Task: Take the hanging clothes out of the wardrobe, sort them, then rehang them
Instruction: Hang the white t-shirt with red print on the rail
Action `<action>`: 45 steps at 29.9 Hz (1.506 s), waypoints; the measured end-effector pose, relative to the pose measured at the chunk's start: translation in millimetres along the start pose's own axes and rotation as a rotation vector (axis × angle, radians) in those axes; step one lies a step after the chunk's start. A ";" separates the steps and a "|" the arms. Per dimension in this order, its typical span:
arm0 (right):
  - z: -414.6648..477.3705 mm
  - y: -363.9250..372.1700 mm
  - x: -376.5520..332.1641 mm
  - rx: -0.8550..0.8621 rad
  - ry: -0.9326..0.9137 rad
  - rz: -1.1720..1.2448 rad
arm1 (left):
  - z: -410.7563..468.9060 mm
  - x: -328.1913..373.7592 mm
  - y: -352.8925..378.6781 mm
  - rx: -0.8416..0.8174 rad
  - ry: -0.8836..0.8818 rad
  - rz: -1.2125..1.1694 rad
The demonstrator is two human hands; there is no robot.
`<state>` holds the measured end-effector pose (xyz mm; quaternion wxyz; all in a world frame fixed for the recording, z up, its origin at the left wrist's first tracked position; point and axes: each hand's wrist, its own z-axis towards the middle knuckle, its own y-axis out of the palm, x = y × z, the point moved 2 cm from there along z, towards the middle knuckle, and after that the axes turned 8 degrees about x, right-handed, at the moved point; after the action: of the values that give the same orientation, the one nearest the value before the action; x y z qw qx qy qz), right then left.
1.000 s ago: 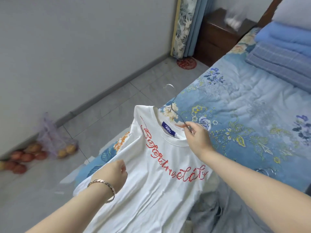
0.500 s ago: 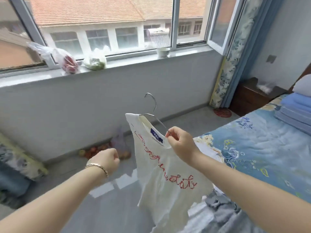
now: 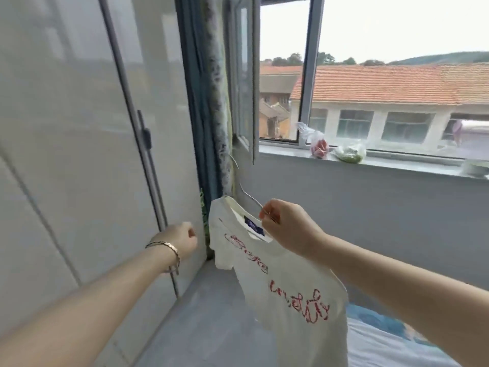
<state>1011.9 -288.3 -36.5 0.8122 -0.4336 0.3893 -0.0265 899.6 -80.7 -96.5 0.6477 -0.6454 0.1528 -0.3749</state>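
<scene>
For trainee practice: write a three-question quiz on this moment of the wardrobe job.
1. True or false: the left hand holds the white T-shirt.
2. What does the right hand pinch? A) wire hanger B) curtain C) bracelet
3. Fill in: the two plastic bags sit on the ___.
Key: 1 false, it holds nothing; 2 A; 3 windowsill.

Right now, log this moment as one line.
right hand: pinches hanger carrying white T-shirt | left hand: curled, empty, beside wardrobe door
</scene>
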 end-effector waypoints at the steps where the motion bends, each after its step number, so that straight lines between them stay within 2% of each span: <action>1: -5.3 9.1 -19.8 -0.041 -0.046 0.009 | -20.2 -24.0 -14.0 0.024 -0.051 0.013; 11: -97.5 94.9 -241.6 -0.371 -0.519 0.121 | -249.3 -227.4 -145.1 0.215 -0.566 0.088; 19: -191.7 173.1 -424.7 -0.538 -0.635 0.347 | -463.0 -354.9 -236.2 0.344 -0.891 0.123; 25: -266.2 225.4 -553.1 -0.605 -0.701 0.414 | -591.4 -430.3 -316.3 0.422 -1.025 0.222; 32: -332.1 285.7 -690.8 -0.666 -0.729 0.444 | -662.6 -505.2 -389.9 0.535 -1.141 0.261; 38: -364.2 336.6 -813.6 -0.700 -0.774 0.382 | -686.1 -591.7 -428.1 0.579 -1.209 0.271; 45: -353.1 402.6 -970.2 -0.699 -0.717 0.592 | -674.6 -709.7 -507.9 0.725 -1.259 0.249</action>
<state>-12.9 90.2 149.6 0.6746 -0.5307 0.1805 0.4804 -184.0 -24.8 102.3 0.8233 -0.4615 -0.3094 0.1160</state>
